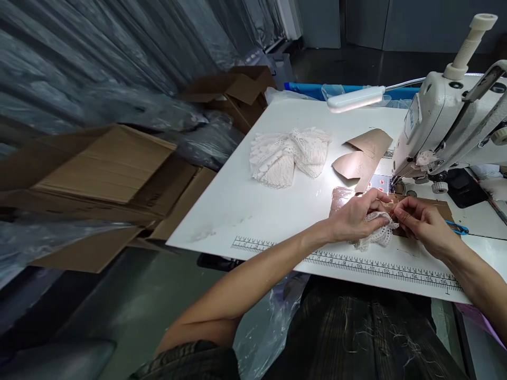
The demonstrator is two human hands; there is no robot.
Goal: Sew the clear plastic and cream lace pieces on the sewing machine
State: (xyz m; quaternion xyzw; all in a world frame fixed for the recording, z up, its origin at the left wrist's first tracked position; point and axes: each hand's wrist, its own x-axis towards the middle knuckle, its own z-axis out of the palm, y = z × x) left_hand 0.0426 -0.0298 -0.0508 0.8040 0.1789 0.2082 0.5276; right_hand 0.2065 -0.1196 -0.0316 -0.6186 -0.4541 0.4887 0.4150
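My left hand (354, 216) is closed on a gathered piece of white lace trim (374, 243), which hangs below its fingers over the table's front part. Close beside it, my right hand (423, 221) makes a pinch at the lace's right edge; what lies between its fingertips is too small to make out. Just behind both hands is the needle area of a white sewing machine (412, 126). Blue-handled thread snips (457, 228) lie by the right hand, partly hidden. Brown card (439, 208) lies under and behind the right hand.
A heap of white lace (291, 155) sits left of centre on the white table (222, 211). Brown paper patterns (366, 153) lie near the machine, under a lamp (356, 99). A printed ruler (348, 262) runs along the front edge. Open cardboard boxes (106, 163) stand left.
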